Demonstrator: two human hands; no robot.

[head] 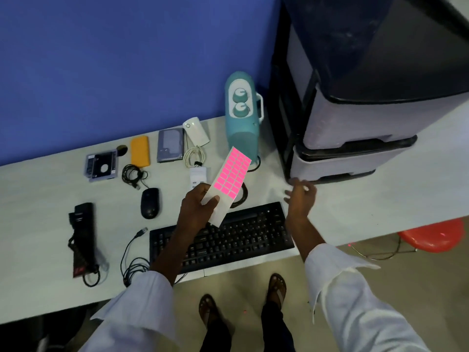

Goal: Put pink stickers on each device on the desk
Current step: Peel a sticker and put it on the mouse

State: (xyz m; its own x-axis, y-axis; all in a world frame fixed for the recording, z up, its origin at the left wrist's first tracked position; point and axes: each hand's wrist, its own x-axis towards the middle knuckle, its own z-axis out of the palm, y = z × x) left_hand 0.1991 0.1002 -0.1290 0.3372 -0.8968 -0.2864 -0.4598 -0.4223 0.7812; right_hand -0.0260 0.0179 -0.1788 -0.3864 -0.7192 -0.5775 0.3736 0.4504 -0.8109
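My left hand (199, 208) grips the lower white end of a sheet of pink stickers (231, 174), holding it above the black keyboard (241, 240). My right hand (300, 196) hovers over the desk to the right of the keyboard, fingers relaxed and holding nothing. Devices lie on the desk: a black mouse (150, 203), an orange power bank (139, 151), a grey hard drive (170, 145), a drive caddy (101, 166), a white adapter (196, 130), a teal appliance (241, 115) and a black power strip (82, 235).
A large black and grey printer (368, 97) stands at the right on the white desk (355, 212). Black cables (132, 265) coil near the front edge, with earphones (133, 174) behind the mouse. A red stool (434, 236) sits under the desk. A blue wall rises behind.
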